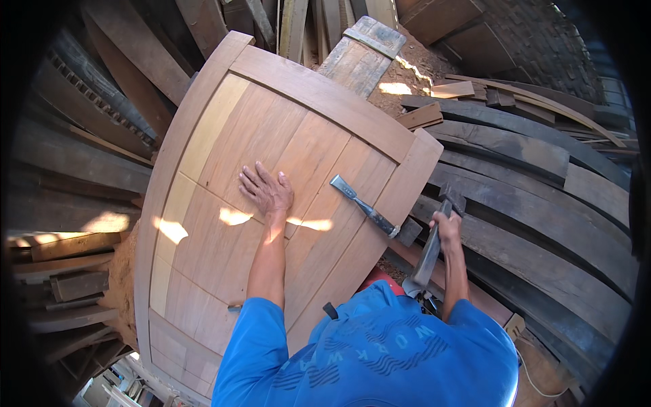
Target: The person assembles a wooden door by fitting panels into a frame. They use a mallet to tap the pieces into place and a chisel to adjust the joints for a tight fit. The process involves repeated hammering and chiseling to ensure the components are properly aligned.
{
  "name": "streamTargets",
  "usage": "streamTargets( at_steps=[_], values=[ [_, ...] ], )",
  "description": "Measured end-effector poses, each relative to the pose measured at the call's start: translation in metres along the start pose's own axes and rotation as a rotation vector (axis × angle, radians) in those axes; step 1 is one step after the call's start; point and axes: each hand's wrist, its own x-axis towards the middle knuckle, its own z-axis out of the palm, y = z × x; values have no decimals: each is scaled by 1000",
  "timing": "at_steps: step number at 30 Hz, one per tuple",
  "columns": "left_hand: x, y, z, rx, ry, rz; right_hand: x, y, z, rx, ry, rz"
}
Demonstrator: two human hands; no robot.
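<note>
A large wooden door panel (325,173), framed by flat rails, lies in front of me. My left hand (268,193) rests flat on its planks, fingers spread, holding nothing. To the right of that hand a chisel (366,207) lies on the panel; its wide metal blade points up and left, and its dark handle reaches the right rail. Off the panel's right edge, my right hand (447,227) is wrapped round a dark mallet-like tool (428,254). A blocky part shows above the fist and a long grey part slants down toward my body. Its exact kind is unclear.
Stacked dark planks (536,197) fill the right side. More boards (135,47) lean at the upper left, beside sawdust (122,285). A worn board (363,54) sticks out beyond the panel's far edge. A small dark piece (234,308) lies near my left sleeve.
</note>
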Motion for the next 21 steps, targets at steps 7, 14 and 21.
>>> streamTargets(
  at_steps=[7, 14, 21],
  values=[
    [-4, -6, 4, 0, 13, 11, 44, -33, -4, -16, -192, -29],
    [0, 0, 2, -24, 5, 18, 62, -25, -8, -66, -123, -5],
    [-2, -7, 5, 7, -11, 28, 70, -121, 9, -431, -144, -596]
  ],
)
